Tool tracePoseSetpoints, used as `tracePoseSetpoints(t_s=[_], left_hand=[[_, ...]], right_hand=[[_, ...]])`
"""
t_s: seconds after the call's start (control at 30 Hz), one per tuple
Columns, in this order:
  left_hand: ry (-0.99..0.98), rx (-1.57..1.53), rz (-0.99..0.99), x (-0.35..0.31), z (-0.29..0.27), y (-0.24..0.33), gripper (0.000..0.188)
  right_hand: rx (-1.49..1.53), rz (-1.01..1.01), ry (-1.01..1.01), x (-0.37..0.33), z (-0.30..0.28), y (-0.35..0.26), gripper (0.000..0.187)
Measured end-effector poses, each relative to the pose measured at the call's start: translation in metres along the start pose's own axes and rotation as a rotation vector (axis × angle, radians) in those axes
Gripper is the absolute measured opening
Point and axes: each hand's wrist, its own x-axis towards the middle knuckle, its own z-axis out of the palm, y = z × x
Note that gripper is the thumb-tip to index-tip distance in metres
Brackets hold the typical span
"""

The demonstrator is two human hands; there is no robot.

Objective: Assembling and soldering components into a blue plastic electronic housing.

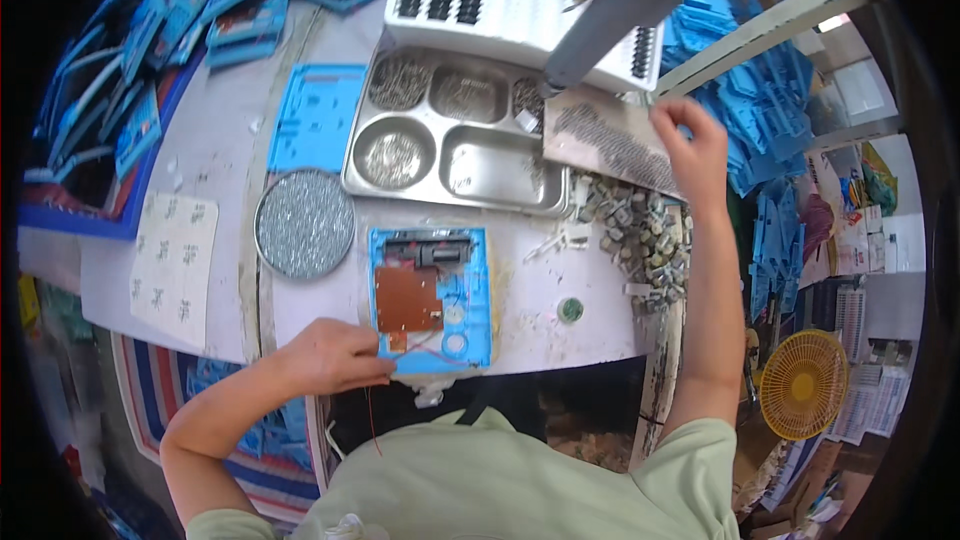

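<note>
In front of me on the bench lies a blue plastic housing (466, 305), its inside facing up. It holds a brown circuit board (408, 300), a black part (430, 252) and thin wires. My left hand (338, 355) is closed at the housing's lower left corner. A thin red wire (373, 425) hangs down from beneath its fingers. My right hand (692, 145) is raised at the right, beside a flat plate covered in small dark pieces (610, 140). Its thumb and forefinger are pinched together; whatever is between them is too small to make out.
A steel compartment tray (448, 120) holds small metal parts; a round dish of metal pieces (305, 225) stands left. Behind are a white foam tray (480, 25) and a blurred grey bar (625, 10). Blue housings (150, 30) pile up left, small metallic parts (640, 235) right.
</note>
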Motion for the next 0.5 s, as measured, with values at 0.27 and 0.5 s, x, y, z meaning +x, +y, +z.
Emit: tracePoseSetpoints(t_s=[0.27, 0.5], left_hand=[[0.054, -0.037, -0.060, -0.008, 0.008, 0.004, 0.027], [0.028, -0.022, -0.116, -0.014, 0.006, 0.006, 0.019]], right_hand=[[-0.552, -0.497, 0.212, 0.136, 0.051, 0.061, 0.012], [-0.272, -0.425, 0.249, 0.135, 0.037, 0.069, 0.016]])
